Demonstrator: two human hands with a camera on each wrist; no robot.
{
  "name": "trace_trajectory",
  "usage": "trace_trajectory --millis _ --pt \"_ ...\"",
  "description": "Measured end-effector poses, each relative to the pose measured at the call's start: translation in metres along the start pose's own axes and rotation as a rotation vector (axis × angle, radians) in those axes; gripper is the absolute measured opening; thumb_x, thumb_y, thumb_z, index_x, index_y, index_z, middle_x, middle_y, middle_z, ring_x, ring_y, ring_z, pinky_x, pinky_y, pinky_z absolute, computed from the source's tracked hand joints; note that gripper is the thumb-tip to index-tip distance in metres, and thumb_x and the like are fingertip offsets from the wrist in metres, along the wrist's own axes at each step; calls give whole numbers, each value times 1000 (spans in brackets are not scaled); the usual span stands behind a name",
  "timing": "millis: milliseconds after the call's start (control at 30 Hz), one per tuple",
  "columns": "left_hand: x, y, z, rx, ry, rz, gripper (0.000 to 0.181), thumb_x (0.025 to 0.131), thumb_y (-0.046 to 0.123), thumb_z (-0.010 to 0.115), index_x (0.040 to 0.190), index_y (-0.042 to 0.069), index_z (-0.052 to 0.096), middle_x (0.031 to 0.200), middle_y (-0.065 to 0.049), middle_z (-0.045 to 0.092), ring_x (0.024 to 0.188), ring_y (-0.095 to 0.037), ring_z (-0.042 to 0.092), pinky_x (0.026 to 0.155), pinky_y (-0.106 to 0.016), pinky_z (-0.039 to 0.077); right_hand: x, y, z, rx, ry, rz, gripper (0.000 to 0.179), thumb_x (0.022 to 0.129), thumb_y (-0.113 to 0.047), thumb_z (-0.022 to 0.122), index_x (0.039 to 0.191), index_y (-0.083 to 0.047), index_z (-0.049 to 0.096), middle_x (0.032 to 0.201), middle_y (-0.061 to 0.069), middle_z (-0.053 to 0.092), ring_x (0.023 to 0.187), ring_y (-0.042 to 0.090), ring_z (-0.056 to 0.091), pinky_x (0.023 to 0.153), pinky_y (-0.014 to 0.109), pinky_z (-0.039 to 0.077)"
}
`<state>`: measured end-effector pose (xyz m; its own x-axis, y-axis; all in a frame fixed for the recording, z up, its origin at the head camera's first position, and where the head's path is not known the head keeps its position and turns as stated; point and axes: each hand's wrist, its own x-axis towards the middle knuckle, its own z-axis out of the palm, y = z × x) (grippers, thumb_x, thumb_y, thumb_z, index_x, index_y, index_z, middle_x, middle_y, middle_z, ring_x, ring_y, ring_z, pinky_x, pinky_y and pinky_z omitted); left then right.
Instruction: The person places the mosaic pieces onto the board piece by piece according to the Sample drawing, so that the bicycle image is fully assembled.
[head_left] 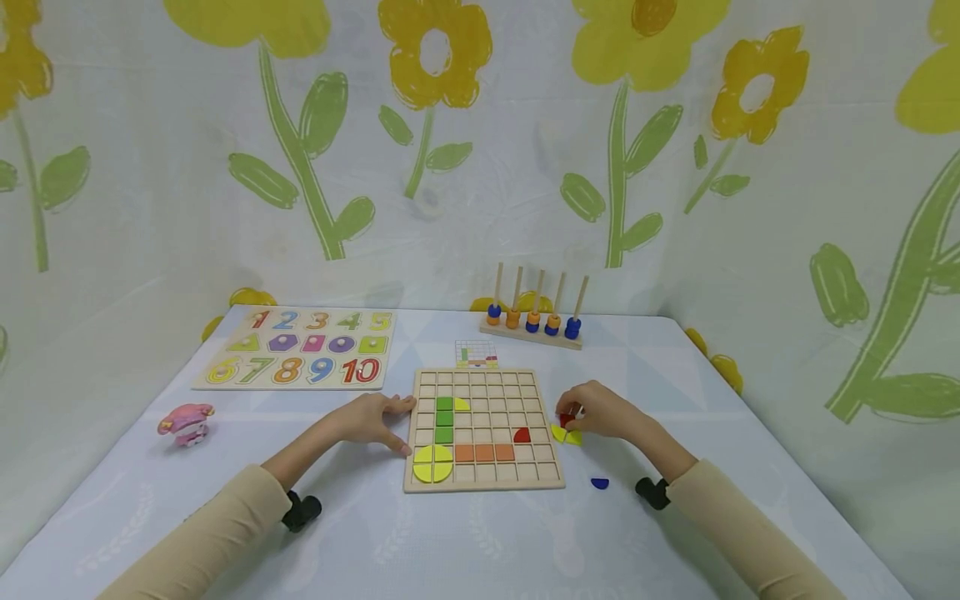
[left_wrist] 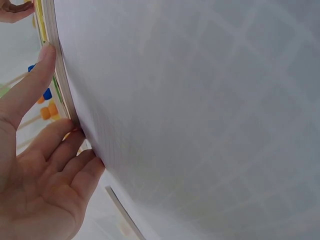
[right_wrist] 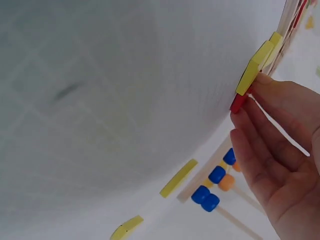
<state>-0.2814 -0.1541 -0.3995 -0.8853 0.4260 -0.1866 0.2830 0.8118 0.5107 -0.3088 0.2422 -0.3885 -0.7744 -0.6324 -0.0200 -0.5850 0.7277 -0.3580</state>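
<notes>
Spread along the left edge of a wooden grid board (head_left: 476, 429), my left hand (head_left: 372, 419) touches it with thumb and fingertips; the left wrist view shows the thumb (left_wrist: 37, 75) at the board's side. On the board lie green squares (head_left: 444, 419), orange squares (head_left: 484, 452), yellow quarter circles (head_left: 432, 464) forming a disc, another yellow quarter (head_left: 461, 405) and a red quarter circle (head_left: 522, 436). To the board's right, my right hand (head_left: 600, 410) pinches a red piece (right_wrist: 239, 102), partly hidden by fingers. Two yellow pieces (head_left: 573, 437) lie right beside the fingertips.
A blue half-round piece (head_left: 600, 483) lies near the right wrist. Behind the board are a small pattern card (head_left: 476, 352) and a peg stand with beads (head_left: 531, 331). A number puzzle (head_left: 296, 348) and a pink figurine (head_left: 187, 423) are on the left.
</notes>
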Motion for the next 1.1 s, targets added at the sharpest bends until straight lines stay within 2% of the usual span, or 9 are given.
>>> trace_trajectory --millis 200,500,867,1100 --pt "0 1 0 -3 -5 5 87 69 35 87 141 7 48 146 -18 41 137 -36 34 108 -54 30 -2 -1 -1 5 21 11 15 80 -5 77 94 -4 72 84 -1 68 76 11 61 68 24 54" --pt "0 1 -1 -1 -5 11 87 69 35 87 141 7 48 146 -17 41 137 -36 34 109 -54 30 -5 -14 -2 21 80 -21 18 81 -7 77 99 -6 73 89 -4 68 82 13 62 73 34 57" --pt "0 0 -1 1 -8 15 86 70 35 86 141 7 48 146 -18 41 137 -36 34 109 -55 30 0 -31 6 30 32 -140 18 82 -5 75 100 -6 73 94 -2 70 85 12 64 75 30 56" --pt "0 0 0 6 -4 15 86 70 35 86 141 6 48 146 -15 42 137 -35 35 109 -54 30 4 -36 11 40 -6 -151 16 83 -5 75 99 -8 73 91 -4 70 84 10 63 77 31 56"
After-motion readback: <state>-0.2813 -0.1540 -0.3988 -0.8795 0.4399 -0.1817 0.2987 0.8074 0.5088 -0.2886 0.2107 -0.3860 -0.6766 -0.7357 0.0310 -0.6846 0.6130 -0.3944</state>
